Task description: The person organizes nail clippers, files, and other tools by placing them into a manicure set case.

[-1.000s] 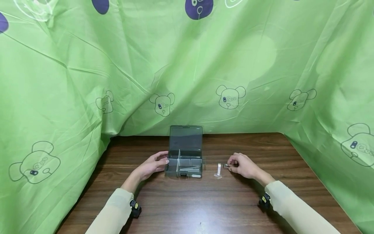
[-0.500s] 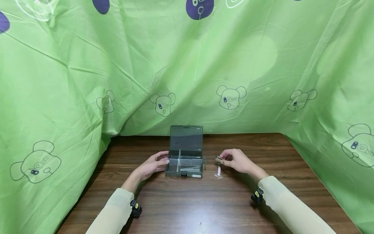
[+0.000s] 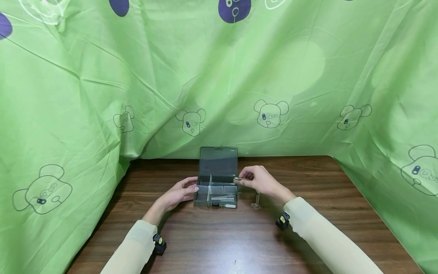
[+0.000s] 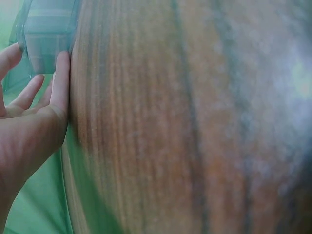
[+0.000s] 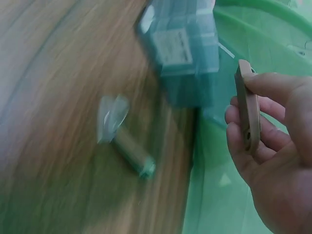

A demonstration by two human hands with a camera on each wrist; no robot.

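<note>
A dark see-through plastic box (image 3: 218, 161) with dividers stands on the table, its lid raised at the back. My left hand (image 3: 178, 193) rests against its left side, fingers loosely extended; in the left wrist view the fingertips (image 4: 62, 61) touch the box wall. My right hand (image 3: 261, 180) pinches a small metal nail clipper (image 5: 248, 107) between thumb and fingers. It is held above the table at the box's right edge. Thin light-coloured pieces (image 3: 222, 198) lie in the front right compartment.
Right of the box lies another small metal piece (image 5: 130, 147) beside clear plastic bits (image 5: 112, 117); blur hides their exact kind. A green printed cloth (image 3: 291, 76) hangs behind and at both sides of the wooden table (image 3: 205, 239).
My right hand has lifted the nail clipper from the table and carried it left, past the other metal piece, to the box's right edge. The left hand stays at the box.
</note>
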